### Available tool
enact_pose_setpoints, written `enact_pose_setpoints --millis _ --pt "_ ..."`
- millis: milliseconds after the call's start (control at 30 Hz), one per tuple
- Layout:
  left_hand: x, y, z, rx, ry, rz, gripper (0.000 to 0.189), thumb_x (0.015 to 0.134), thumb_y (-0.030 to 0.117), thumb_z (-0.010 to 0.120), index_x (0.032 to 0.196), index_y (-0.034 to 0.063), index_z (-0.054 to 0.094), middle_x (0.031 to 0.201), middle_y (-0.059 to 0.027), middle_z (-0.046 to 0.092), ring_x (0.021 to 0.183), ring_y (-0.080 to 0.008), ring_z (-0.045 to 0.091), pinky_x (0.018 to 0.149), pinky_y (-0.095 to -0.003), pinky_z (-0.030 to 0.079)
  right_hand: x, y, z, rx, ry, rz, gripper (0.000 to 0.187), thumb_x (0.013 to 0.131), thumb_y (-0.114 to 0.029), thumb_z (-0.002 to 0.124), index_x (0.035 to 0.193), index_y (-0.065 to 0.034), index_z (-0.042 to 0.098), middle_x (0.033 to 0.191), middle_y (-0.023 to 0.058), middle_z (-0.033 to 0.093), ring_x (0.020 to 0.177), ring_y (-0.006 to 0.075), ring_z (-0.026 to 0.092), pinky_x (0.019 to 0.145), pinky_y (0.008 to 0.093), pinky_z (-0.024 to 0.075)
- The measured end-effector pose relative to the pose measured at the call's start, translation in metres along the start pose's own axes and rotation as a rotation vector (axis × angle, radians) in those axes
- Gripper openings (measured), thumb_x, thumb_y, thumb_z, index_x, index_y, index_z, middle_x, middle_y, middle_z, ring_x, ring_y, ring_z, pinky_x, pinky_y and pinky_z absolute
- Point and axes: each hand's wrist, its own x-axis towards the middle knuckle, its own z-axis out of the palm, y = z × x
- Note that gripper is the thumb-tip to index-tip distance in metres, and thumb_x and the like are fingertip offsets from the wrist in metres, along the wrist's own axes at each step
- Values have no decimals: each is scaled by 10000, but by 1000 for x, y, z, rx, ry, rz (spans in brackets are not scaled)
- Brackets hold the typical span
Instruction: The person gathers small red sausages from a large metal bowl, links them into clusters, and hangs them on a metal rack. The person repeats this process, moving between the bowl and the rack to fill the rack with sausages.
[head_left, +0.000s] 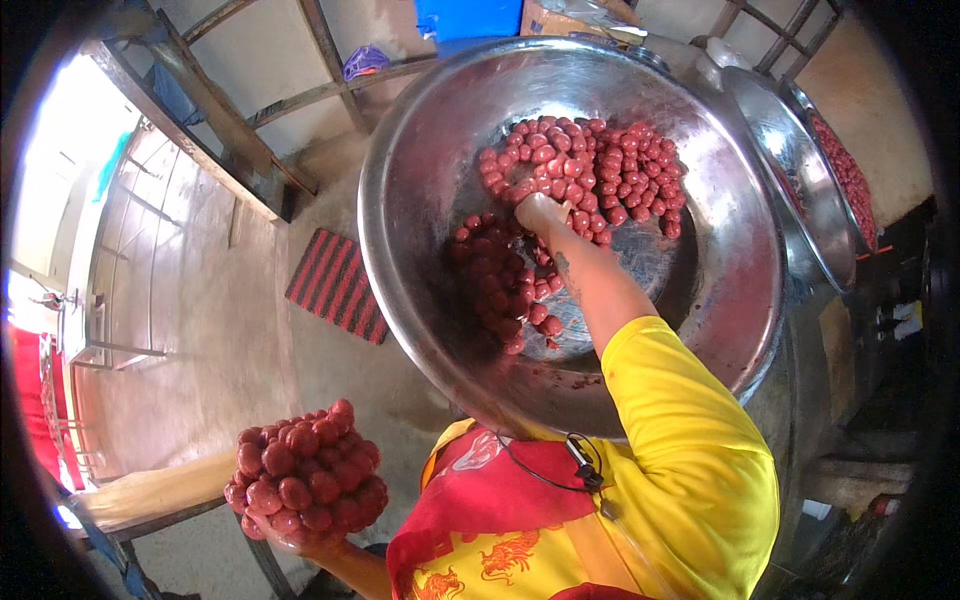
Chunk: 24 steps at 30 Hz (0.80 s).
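On the lower left, my left hand holds up a thick bunch of round red sausage links, supporting it from below. My right hand, which looks covered by a pale glove, reaches down into a large metal basin. Its fingers touch the pile of linked round sausages and are mostly hidden, so its grip cannot be made out. More strings of sausages lie to the right of that pile. Nearer my body, another heap of sausages sits in shadow inside the basin.
More metal basins stand at the right, one with red sausages. A striped mat lies on the floor left of the big basin. A wooden-topped table is at lower left. A cardboard box and a blue container are behind.
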Motion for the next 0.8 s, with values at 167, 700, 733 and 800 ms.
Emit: enact_pose_setpoints --millis 167,700,733,800 --pt "-3 3 -11 -51 -13 -6 218 954 275 409 1021 101 523 906 29 503 823 -111 499 782 -289 450 4 -5 -20 1005 -58 171 273 847 -229 563 1034 -37 614 1014 117 640 939 258 598 971 441 369" --pt "-9 7 0 -111 -82 -13 211 945 272 422 992 94 526 868 25 500 777 -103 486 741 -274 448 -120 72 -298 2204 66 -967 504 884 -355 531 1233 6 482 1309 183 470 1217 339 440 1057 460 320" --pt "-12 9 5 -118 -88 -10 211 944 273 423 988 93 526 863 25 499 770 -102 483 735 -271 447 -126 75 -305 2210 90 -1003 521 881 -360 527 1247 7 468 1333 188 449 1238 351 420 1064 463 311" --pt "-17 12 15 -131 -96 0 212 942 273 425 980 91 526 852 25 497 756 -99 477 723 -266 445 -133 83 -312 2228 -149 -1237 547 870 -367 513 1269 -5 416 1430 204 313 1312 412 291 1077 501 282"
